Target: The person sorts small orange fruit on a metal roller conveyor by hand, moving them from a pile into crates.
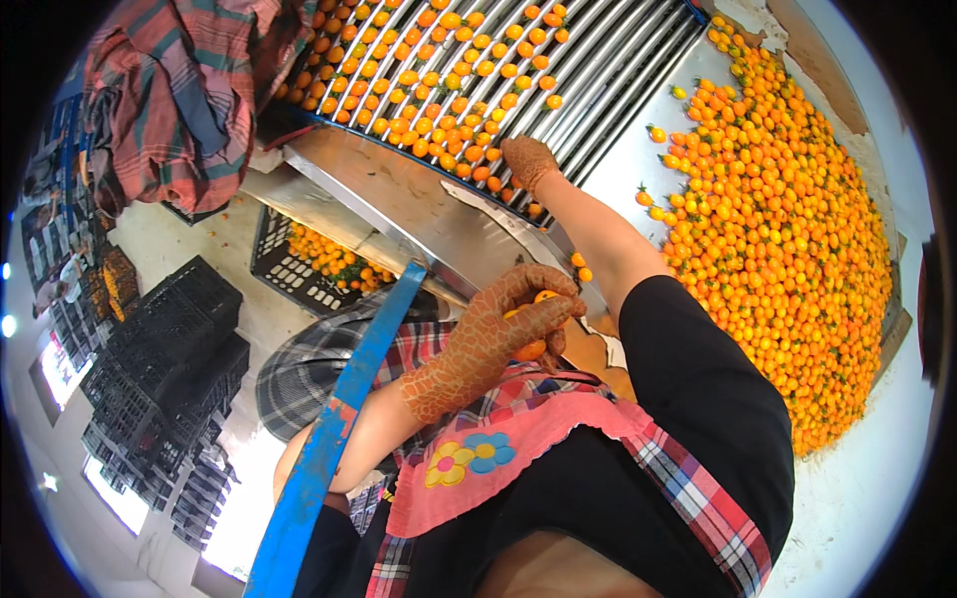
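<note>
My left hand (498, 324), in a brown-and-tan patterned glove, is closed around several orange cherry tomatoes (526, 351) in front of my apron. Some of the fruit shows between its fingers. My right hand (528, 162), gloved alike, reaches out to the near edge of the metal roller conveyor (608, 75). Its fingers are curled down beside the tomatoes on the rollers; what they hold, if anything, is hidden. Orange cherry tomatoes (429, 110) lie spread along the rollers to the left of this hand. Two loose tomatoes (582, 267) are near my right forearm.
A large heap of cherry tomatoes (778, 229) covers the pale surface at right. A blue metal bar (349, 409) crosses beside my left arm. Below the conveyor's left side stands a black crate (279, 264) with tomatoes. Black crates (164, 349) are stacked farther left. Another person's plaid sleeve (179, 110) is at upper left.
</note>
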Tool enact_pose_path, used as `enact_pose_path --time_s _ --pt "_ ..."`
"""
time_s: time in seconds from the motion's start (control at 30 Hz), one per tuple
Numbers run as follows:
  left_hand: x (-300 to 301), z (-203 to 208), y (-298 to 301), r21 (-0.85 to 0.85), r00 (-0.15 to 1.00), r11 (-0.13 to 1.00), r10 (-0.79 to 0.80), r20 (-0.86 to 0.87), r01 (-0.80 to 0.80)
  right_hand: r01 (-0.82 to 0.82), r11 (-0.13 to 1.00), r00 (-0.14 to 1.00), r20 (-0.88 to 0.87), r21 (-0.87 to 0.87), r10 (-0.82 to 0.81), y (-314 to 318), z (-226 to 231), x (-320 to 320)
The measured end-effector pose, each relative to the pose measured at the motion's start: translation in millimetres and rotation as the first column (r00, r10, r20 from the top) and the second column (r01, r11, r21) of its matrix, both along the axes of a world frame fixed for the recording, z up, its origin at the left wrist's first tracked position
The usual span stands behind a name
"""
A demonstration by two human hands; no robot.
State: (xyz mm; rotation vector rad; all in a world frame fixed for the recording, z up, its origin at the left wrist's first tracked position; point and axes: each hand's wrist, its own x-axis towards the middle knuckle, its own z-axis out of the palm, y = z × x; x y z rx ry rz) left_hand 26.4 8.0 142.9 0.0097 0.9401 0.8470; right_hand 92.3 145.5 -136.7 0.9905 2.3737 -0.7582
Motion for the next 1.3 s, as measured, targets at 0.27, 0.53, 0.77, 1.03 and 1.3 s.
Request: enact_pose_path --time_s 0.27,0.53,0.77,1.03,1.3 --pt "1.8 -6.4 -5.6 -0.001 0.999 1.0 0.015 -0.049 -0.015 0.093 0.977 0.992 -0.063 -0.19 -0.107 0.3 -4.3 -14.6" --pt "4.9 -2.4 -4.4 -0.002 0.998 1.0 -0.006 -0.062 0.006 -0.039 0.999 0.996 -0.085 -0.033 0.036 -27.0 -5.5 -42.6" --pt "8.2 -7.7 -10.4 -0.053 0.987 0.995 -0.087 -0.135 0.08 0.049 0.98 0.983 -0.165 -0.19 -0.081 -14.8 4.8 -31.9" --pt "-39.5 15.0 -41.9 -0.081 0.267 0.568 -0.502 -0.822 0.819 0.179 0.727 0.668 -0.46 -0.663 -0.585 -37.6 102.5 -37.9" --pt "-126.8 65.5 -127.0 -0.625 -0.218 0.521 -0.641 -0.736 0.581 -0.429 0.784 0.484 -0.847 -0.449 -0.22 -105.8 245.0 -148.8"
